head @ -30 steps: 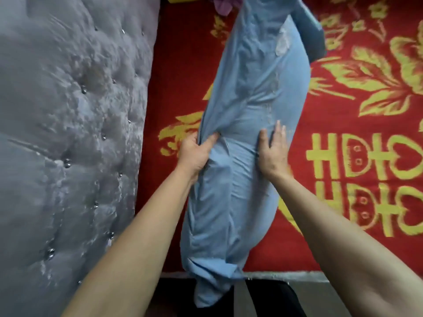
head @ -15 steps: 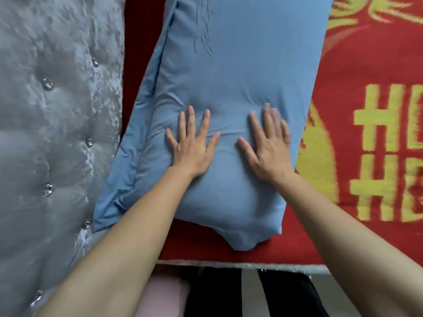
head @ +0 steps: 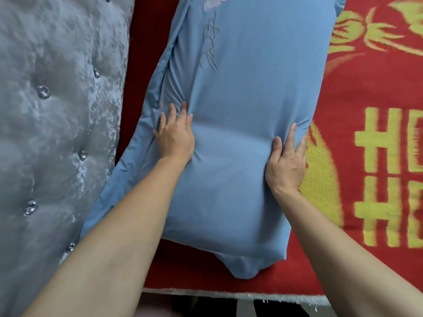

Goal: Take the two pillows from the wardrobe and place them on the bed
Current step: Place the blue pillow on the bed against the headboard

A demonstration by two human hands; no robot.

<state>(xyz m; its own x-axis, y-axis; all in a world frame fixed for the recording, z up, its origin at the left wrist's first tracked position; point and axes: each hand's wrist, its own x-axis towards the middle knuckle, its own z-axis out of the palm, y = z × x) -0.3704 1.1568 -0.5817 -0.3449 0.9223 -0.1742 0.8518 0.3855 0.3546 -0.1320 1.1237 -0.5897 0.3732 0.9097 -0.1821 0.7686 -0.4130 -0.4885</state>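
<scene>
A blue pillow (head: 247, 88) with embroidered script near its top lies flat on the bed's red cover (head: 366, 92), close to the headboard. My left hand (head: 175, 138) presses into the pillow's left side, and its fingers bunch the fabric into wrinkles. My right hand (head: 286, 163) curls around the pillow's right edge and grips it. Only one pillow is in view.
A grey tufted headboard (head: 57, 110) with shiny buttons fills the left side. The red cover carries large yellow patterns to the right of the pillow. The bed's near edge (head: 229, 295) runs along the bottom, with dark floor below it.
The pillow went from bunched and hanging to flat on the bed. Both hands slid from its middle, fingers spread, out to its sides and closed on the fabric.
</scene>
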